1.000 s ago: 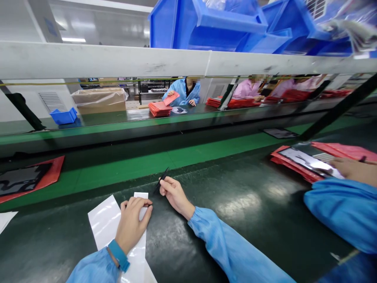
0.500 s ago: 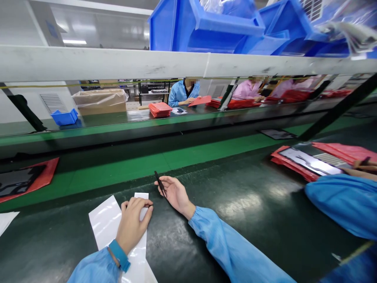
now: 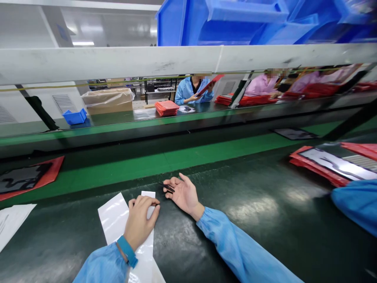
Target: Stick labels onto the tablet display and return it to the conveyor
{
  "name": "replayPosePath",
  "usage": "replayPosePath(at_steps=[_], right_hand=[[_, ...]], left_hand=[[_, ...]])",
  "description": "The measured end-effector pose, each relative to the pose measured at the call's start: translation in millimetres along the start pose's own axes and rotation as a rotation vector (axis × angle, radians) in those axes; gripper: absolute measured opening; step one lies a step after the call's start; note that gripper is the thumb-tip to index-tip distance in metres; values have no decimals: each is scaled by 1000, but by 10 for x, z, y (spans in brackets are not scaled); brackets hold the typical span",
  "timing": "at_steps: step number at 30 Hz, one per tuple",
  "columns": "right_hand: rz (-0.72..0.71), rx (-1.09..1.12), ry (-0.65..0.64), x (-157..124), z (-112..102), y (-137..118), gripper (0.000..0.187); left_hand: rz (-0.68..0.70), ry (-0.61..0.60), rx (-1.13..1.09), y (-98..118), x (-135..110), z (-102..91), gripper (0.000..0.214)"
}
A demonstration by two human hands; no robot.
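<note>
My left hand (image 3: 141, 222), with a teal wristband, rests on glossy white sheets (image 3: 113, 216). Its fingers are bent, thumb and forefinger close together at the right edge of a narrow white strip (image 3: 149, 194); the fingertips' grip is partly hidden. To the right, just above the tabletop, my right hand (image 3: 185, 194) is turned palm up. Black tweezers (image 3: 169, 188) lie between its curled fingers, while the thumb stands away from them. The sheets overlap at angles and run down below my left wrist.
A dark panel (image 3: 23, 179) lies on a red bag at left, near white papers (image 3: 13, 222). Red bags with a panel (image 3: 338, 163) sit at right beside a co-worker's blue sleeve (image 3: 356, 202). Blue bins (image 3: 229, 27) stand on an overhead shelf (image 3: 118, 63). Co-workers sit opposite.
The view has shifted slightly left. In my right hand the tweezers have tipped from upright to nearly flat, and the thumb has lifted away. My left hand stays on the sheets.
</note>
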State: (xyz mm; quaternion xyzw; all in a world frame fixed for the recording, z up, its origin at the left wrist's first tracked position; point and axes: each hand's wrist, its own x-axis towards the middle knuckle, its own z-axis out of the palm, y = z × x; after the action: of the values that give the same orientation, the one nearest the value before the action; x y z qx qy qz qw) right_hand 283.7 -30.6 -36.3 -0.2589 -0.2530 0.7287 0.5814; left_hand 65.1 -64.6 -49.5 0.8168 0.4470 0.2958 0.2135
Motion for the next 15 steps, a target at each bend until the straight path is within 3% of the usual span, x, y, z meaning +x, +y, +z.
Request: replayPosePath(at_steps=[8, 15], right_hand=[[3, -12, -56, -27, 67, -33, 59], [-35, -92, -18, -19, 71, 32, 65]], left_hand=[[-4, -8, -9, 7, 5, -19, 8], [-12, -16, 8, 17, 1, -23, 8]])
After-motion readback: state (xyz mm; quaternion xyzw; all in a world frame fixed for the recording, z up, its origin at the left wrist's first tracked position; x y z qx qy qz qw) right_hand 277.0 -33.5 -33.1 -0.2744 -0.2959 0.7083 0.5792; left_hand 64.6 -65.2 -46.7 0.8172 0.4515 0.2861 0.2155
